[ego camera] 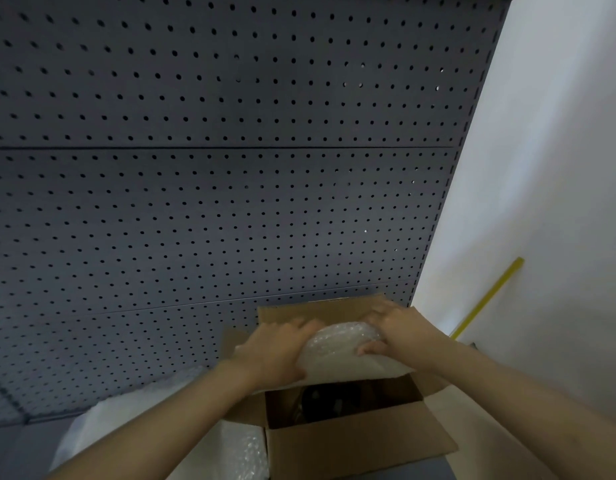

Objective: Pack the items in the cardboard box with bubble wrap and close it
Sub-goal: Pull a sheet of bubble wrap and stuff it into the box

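An open cardboard box [355,441] stands low in the head view with its flaps spread. Over its opening I hold a bundle of bubble wrap [344,355]. My left hand [275,355] grips the bundle's left side with curled fingers. My right hand [400,327] grips its right side, thumb underneath near the front. Inside the box, below the bundle, a dark item [320,403] shows dimly; its shape is unclear.
More bubble wrap [230,448] lies on the surface left of the box. A dark grey pegboard wall [213,174] rises right behind. A white wall [549,161] with a yellow strip [490,296] stands at the right.
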